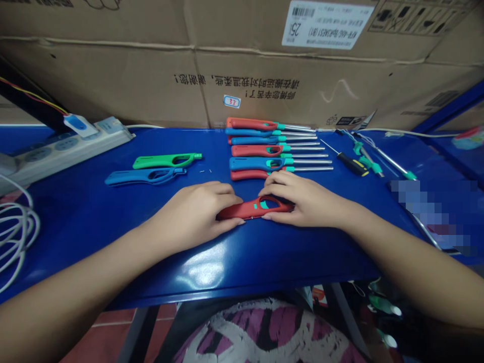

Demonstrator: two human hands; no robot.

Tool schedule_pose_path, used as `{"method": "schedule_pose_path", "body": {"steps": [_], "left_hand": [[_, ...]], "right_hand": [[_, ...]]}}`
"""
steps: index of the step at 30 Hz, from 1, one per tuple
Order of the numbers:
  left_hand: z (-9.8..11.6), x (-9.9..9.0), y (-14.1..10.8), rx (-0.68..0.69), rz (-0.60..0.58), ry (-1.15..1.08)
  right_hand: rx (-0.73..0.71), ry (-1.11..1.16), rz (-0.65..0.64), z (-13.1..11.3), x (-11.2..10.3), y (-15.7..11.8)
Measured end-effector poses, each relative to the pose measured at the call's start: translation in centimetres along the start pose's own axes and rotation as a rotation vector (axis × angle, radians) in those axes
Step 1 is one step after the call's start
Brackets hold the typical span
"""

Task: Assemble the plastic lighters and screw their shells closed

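Note:
A red lighter body (247, 209) with a green trigger lies level between my two hands, just above or on the blue tabletop. My left hand (202, 207) is closed around its handle end. The fingers and thumb of my right hand (302, 199) pinch the other end, beside the trigger opening; no metal tube shows there. Beyond my hands lies a stack of red and blue stick lighters (260, 150) with metal tubes pointing right. To the left rest a green lighter shell (162, 161) and a blue lighter shell (139, 177), with small pins (205, 171) nearby.
A screwdriver (352, 164) and loose metal tubes with green parts (395, 162) lie at the right, near a dark, partly blurred flat object (416, 217). A power strip (64, 151) and coiled white cable (18, 227) occupy the left. A large cardboard box (151, 85) stands behind.

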State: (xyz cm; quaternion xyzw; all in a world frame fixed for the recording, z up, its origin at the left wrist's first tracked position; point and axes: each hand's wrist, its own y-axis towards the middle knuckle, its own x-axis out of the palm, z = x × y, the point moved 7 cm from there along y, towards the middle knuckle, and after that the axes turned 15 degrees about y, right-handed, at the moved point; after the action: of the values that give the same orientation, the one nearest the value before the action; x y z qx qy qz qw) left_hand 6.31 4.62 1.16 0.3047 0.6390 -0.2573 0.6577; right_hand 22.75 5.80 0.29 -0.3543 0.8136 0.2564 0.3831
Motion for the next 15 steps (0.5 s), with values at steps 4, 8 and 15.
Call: {"method": "schedule_pose_path", "body": {"steps": [4, 8, 15], "left_hand": [[0.01, -0.12, -0.06, 0.004, 0.019, -0.011], [0.22, -0.01, -0.01, 0.006, 0.011, -0.007], [0.31, 0.44, -0.04, -0.02, 0.019, 0.005]], "right_hand": [[-0.008, 0.013, 0.006, -0.03, -0.32, -0.1], [-0.012, 0.029, -0.013, -0.03, -0.26, -0.24], [0.019, 0.039, -0.029, 0.11, -0.13, -0.25]]}}
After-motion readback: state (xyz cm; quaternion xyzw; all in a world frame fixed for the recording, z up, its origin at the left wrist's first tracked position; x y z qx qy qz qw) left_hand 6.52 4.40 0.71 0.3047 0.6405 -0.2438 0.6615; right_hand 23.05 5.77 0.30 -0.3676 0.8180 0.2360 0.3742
